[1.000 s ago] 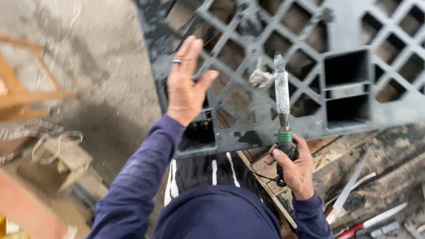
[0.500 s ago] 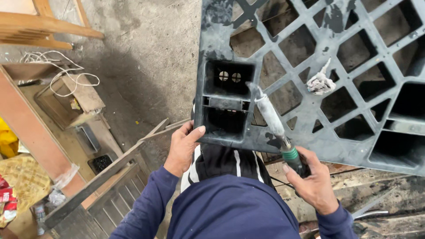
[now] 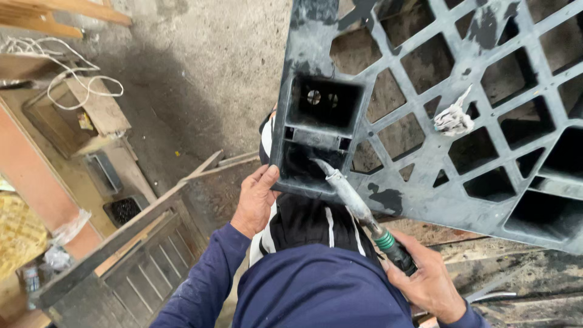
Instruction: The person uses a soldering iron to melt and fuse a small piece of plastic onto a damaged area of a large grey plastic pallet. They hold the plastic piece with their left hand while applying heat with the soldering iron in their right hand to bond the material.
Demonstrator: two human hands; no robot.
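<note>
Closest in, the right hand (image 3: 428, 282) is wrapped tight around the dark handle of a soldering-style iron (image 3: 359, 209), fingers curled shut on it just below the green collar, and the long grey barrel angles up and to the left until its tip sits at the lower edge of the square pocket in the grey plastic pallet (image 3: 437, 115). Over on the other side, the left hand (image 3: 255, 200) is clamped on the pallet's bottom left corner, thumb up against the rim and fingers tucked behind it, so the pallet stands tilted on edge above the person's knees. Blue sleeves run down from both wrists, dark trousers with white stripes show between them. Up on the lattice, a scrap of white rag (image 3: 453, 119) is caught in one of the diamond openings, well clear of the iron's tip. Further out to the left, a wooden frame (image 3: 130, 255) lies on the concrete floor (image 3: 206, 73), and beyond it a coil of white cord (image 3: 57, 64) drapes over a wooden box (image 3: 82, 112).
</note>
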